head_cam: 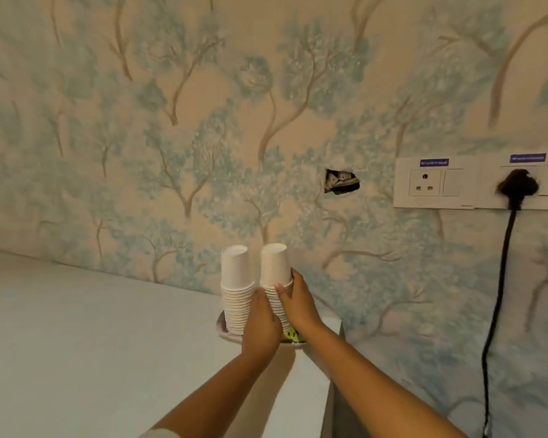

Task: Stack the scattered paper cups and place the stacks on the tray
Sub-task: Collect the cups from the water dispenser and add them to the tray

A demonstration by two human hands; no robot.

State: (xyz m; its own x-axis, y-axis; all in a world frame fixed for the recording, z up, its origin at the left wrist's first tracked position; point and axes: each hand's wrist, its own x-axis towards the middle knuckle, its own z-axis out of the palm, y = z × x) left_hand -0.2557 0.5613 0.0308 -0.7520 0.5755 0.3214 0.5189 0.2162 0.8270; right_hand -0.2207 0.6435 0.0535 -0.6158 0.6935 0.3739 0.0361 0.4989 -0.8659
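Note:
Two tall stacks of white paper cups stand upside down, side by side, at the far right corner of the white table. My left hand [260,324] grips the lower part of the left stack [236,289]. My right hand [296,300] holds the right stack [274,273], fingers curled round its middle. Under both stacks a small round tray [222,330] shows only its left rim and a yellow-green patch at the right; my hands hide the rest. I cannot tell whether the stacks rest on it.
The white table [92,343] ends in a right edge just beyond the tray. A patterned wall rises close behind. On it are a hole [341,181], a socket panel [478,183] and a black plug with a cable [500,295] hanging down.

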